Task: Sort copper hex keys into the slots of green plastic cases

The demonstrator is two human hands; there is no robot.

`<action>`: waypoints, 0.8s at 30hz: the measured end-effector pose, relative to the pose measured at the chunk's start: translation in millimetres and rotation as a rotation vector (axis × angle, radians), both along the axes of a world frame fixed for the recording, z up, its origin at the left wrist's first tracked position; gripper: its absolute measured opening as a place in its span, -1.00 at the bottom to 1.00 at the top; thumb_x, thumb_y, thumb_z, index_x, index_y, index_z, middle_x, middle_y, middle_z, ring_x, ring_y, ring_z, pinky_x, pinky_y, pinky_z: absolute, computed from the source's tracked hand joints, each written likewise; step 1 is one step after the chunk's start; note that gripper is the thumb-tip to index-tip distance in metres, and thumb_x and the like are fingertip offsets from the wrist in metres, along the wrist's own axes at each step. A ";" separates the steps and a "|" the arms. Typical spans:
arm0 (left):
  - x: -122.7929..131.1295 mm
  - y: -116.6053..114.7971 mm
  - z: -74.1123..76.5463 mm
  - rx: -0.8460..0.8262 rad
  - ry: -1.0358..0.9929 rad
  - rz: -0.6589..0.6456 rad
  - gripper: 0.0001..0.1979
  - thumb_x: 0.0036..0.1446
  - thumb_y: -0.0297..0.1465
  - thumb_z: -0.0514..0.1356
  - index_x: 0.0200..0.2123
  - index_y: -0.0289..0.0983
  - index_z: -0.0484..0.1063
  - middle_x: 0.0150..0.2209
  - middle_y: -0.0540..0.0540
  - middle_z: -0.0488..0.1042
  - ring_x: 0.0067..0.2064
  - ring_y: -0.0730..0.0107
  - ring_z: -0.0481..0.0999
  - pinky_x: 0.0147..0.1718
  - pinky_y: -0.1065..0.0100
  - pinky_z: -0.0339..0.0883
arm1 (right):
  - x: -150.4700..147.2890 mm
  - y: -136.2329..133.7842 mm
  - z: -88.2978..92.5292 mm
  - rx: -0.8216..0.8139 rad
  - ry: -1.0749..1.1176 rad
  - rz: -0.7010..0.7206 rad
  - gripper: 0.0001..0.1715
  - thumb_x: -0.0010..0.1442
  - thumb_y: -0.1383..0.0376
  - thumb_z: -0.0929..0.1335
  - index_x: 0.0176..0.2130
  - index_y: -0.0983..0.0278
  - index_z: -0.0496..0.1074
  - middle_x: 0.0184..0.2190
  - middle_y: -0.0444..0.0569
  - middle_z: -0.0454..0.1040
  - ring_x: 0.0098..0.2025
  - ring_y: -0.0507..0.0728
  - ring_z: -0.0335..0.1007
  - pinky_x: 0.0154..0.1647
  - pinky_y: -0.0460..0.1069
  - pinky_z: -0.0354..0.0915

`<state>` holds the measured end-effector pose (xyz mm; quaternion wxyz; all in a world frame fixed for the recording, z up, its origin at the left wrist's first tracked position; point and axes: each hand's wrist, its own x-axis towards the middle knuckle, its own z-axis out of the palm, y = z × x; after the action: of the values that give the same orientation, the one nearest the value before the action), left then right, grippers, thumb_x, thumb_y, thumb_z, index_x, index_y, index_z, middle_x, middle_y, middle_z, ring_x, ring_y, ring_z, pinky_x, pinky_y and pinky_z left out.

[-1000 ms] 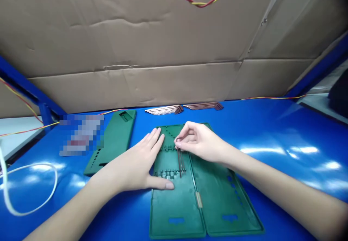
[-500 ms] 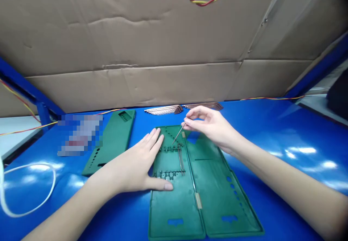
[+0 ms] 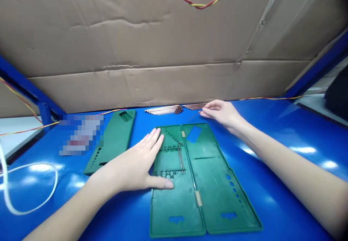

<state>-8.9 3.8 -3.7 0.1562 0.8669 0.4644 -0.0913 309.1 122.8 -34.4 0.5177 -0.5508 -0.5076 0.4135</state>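
Green hex-key case point(image 3: 176, 201) open on table point(image 3: 274, 132), seated hex keys point(image 3: 181, 160) inside. Left hand point(image 3: 137, 163) spread flat over its left edge; right hand point(image 3: 220, 114) pinching thin hex key point(image 3: 195, 116) beyond far edge.

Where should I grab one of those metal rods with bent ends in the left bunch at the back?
I'd pinch one near its bent end, coming from above on the near side. The metal rods lie flat with their bends at the right, and the cardboard wall stands close behind them.
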 end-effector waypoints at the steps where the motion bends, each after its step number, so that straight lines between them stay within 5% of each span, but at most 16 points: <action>1: -0.1 0.3 -0.5 -0.003 -0.003 -0.002 0.31 0.04 0.45 -0.01 0.49 -0.38 -0.35 0.45 -0.21 -0.58 0.47 -0.11 -0.43 0.41 -0.04 -0.24 | 0.2 1.0 -1.0 0.005 0.044 -0.009 -0.68 -0.02 0.29 0.63 -0.38 0.29 0.47 -0.35 0.05 0.64 -0.23 0.22 0.67 -0.04 0.12 0.59; 4: -0.7 0.7 -1.8 -0.004 -0.011 0.000 0.31 0.04 0.45 0.00 0.49 -0.38 -0.34 0.45 -0.21 -0.57 0.47 -0.11 -0.42 0.41 -0.05 -0.23 | 3.6 5.0 -3.2 0.008 -0.033 -0.043 -0.77 0.05 0.36 0.58 -0.37 0.28 0.47 -0.37 0.04 0.64 -0.23 0.22 0.67 -0.03 0.10 0.57; 10: -1.9 -1.2 -2.3 0.009 -0.027 0.003 0.30 0.04 0.44 0.02 0.50 -0.37 -0.32 0.46 -0.21 -0.54 0.47 -0.12 -0.40 0.41 -0.03 -0.21 | 10.2 7.0 0.2 0.122 -0.659 -0.033 -0.90 0.14 0.47 0.44 -0.30 0.29 0.53 -0.33 0.00 0.66 -0.26 0.17 0.65 -0.13 0.00 0.50; 16: -1.5 -0.5 -3.0 0.010 -0.010 -0.001 0.29 0.05 0.44 0.00 0.50 -0.36 -0.35 0.45 -0.21 -0.56 0.47 -0.11 -0.40 0.40 -0.03 -0.21 | 13.2 3.2 4.7 0.259 -1.205 -0.005 -0.77 0.24 0.44 0.35 -0.19 0.31 0.61 -0.17 0.09 0.65 -0.10 0.26 0.58 -0.05 0.05 0.39; 24: -1.7 -0.7 -2.4 0.020 -0.042 0.004 0.28 0.05 0.41 0.07 0.50 -0.35 -0.29 0.47 -0.23 -0.48 0.47 -0.18 -0.34 0.40 -0.04 -0.16 | 4.3 -5.5 14.3 0.206 -1.560 0.132 -0.66 0.24 0.55 0.23 -0.21 0.43 0.58 -0.13 0.25 0.57 -0.05 0.28 0.51 -0.05 0.03 0.33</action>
<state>-10.6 3.1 -6.1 0.1574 0.8692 0.4638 -0.0679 313.4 117.3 -20.1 0.0352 -0.5997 -0.7917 -0.1115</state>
